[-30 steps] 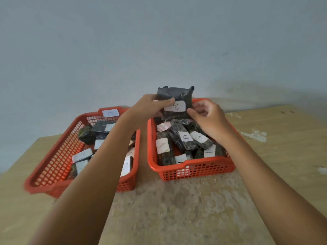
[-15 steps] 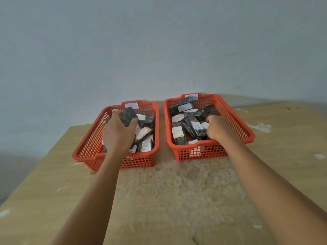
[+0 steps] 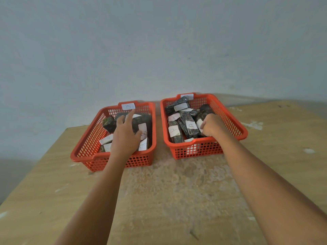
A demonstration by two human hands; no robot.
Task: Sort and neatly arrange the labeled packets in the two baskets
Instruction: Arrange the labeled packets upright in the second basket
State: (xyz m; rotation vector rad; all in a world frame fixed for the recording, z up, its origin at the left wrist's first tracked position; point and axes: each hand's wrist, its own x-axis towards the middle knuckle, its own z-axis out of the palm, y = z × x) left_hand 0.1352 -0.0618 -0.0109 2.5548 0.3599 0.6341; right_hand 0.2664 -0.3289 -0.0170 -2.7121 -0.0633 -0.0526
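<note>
Orange baskets sit side by side on wooden counter (image 3: 177, 200). Head view: left hand (image 3: 126, 137), fingers spread wide, rests on packets in left basket (image 3: 85, 147) w/ B tag. Right hand (image 3: 211, 125) fingers curl round dark packet (image 3: 203, 112) in right basket (image 3: 233, 124).

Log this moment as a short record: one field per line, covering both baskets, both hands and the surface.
left basket: red, tag marked B on far rim, dark labeled packets inside
right basket: red, dark packets inside, two labels read A
left hand: fingers spread, resting on the packets in the left basket
right hand: fingers curled round a packet in the right basket
table: wooden, worn patch near the baskets
</note>
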